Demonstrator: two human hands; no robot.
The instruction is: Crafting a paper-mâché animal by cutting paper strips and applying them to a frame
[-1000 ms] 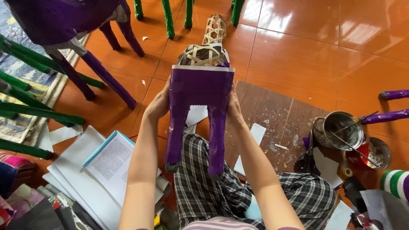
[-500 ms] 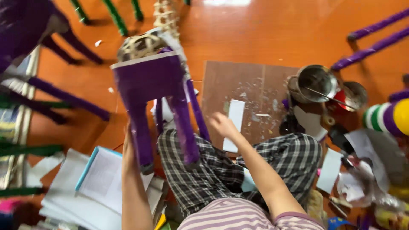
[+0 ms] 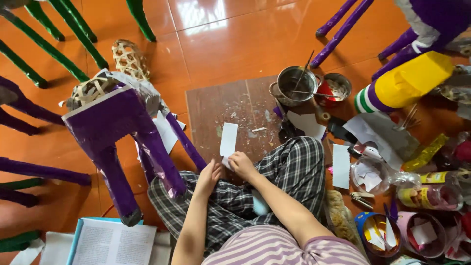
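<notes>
A purple paper-covered frame (image 3: 115, 127) with four legs and a woven bamboo top stands on the floor at the left, leaning by my knee, with no hand on it. My right hand (image 3: 241, 165) pinches the lower end of a white paper strip (image 3: 228, 139) that lies on a brown board (image 3: 221, 105). Just left of it, my left hand (image 3: 208, 176) rests over my checked trouser leg, fingers stretched toward the strip's end and holding nothing.
A metal pot (image 3: 294, 83) with sticks and a red-lined tin (image 3: 333, 88) stand behind the board. Paper scraps, jars and tubs (image 3: 378, 230) crowd the right. Green legs (image 3: 59, 34) and purple legs (image 3: 343, 19) ring the orange floor. An open book (image 3: 115, 243) lies front left.
Both hands held the purple frame up a second ago; then only the left. Now it stands at the left, released, and my right hand has taken the paper strip.
</notes>
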